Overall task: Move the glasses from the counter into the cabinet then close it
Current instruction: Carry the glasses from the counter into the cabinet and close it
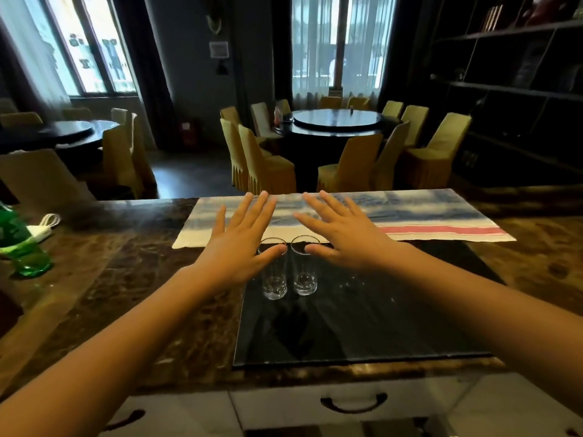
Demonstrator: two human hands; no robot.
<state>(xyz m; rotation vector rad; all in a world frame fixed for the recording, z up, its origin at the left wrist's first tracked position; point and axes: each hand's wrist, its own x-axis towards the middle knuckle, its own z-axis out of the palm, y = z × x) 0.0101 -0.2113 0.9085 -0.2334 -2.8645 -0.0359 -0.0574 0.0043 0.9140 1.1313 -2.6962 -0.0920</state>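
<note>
Worktop [132, 279]: dark brown marble slab across the middle of the frame, with a black glass panel [362, 326] inset at centre and right.
Cloth [410, 216]: striped runner lying flat along the far edge, above centre.
Cabinet [353, 402]: white fronts with dark curved handles along the bottom edge; from here I cannot tell if any door stands open.
Green bottle [22, 250]: at the left edge, well apart from the glasses.
Left hand [239, 238]: palm down, fingers spread apart, holding nothing; the thumb tip sits at the rim of the left glass [274, 272].
Right hand [344, 234]: likewise flat and splayed, empty, thumb at the rim of the right glass [304, 269].
Glasses: two small clear tumblers, upright, just beside each other on the black panel at centre.
Axis: long axis vertical, mouths up.
Handling: probably light, rigid, smooth, slippery and breakable; best wrapped around the mid-wall, one per hand, rather than pinched at the rim.
</note>
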